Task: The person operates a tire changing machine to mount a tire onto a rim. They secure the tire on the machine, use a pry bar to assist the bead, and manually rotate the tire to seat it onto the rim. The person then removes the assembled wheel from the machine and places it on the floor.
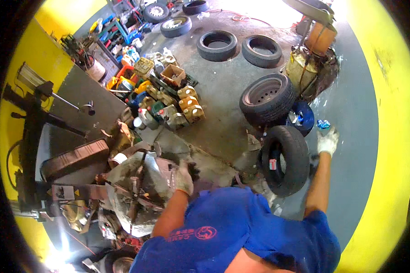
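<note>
My right hand [328,141], in a whitish work glove, reaches forward on the right with its fingers closed around a small crumpled blue and silver wrapper [323,123]. Just left of it is a round blue bin [308,119] with light scraps inside. A bare tyre [297,160] with a red and white label inside stands close to that forearm. My left hand [183,179], gloved too, is low beside a greyish metal machine [141,182] with a turntable shape. Its fingers are not clear enough to read.
A wheel with a steel rim [265,96] leans against the blue bin. Two tyres [217,44] lie farther off. Several oil jugs [189,102] crowd the left floor. At the far right stands a stained drum [301,66] beside the grey and yellow wall [373,59].
</note>
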Action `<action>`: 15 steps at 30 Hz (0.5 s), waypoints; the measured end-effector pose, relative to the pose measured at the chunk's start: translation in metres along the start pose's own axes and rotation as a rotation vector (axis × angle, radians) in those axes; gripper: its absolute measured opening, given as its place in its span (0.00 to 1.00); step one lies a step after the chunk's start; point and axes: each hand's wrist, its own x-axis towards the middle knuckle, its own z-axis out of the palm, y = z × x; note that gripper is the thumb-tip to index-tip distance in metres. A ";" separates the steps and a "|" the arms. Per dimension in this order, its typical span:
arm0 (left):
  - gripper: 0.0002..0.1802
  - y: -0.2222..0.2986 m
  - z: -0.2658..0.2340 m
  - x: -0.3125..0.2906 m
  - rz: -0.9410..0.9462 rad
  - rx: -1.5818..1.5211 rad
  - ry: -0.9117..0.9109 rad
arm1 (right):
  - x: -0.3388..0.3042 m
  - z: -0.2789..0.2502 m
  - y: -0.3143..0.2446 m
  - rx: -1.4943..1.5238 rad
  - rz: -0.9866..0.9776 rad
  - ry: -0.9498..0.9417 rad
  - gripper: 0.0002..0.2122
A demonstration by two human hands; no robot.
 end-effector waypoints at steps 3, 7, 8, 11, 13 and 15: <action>0.35 0.064 0.035 0.019 -0.038 -0.023 0.240 | 0.079 0.009 -0.041 -0.004 0.148 -0.086 0.33; 0.49 0.099 0.050 0.109 0.020 -0.083 0.149 | 0.118 0.111 -0.135 0.250 -0.129 -0.070 0.25; 0.43 0.110 0.059 0.138 0.017 -0.142 0.157 | 0.119 0.136 -0.166 0.451 -0.163 -0.163 0.21; 0.32 0.143 0.082 0.246 0.067 -0.299 0.260 | 0.110 0.197 -0.263 0.359 -0.322 -0.724 0.26; 0.30 0.183 0.109 0.316 0.083 -0.373 0.154 | 0.111 0.242 -0.305 0.443 -0.210 -1.067 0.30; 0.28 0.220 0.137 0.393 0.032 -0.348 0.140 | 0.121 0.261 -0.362 0.269 -0.427 -1.098 0.29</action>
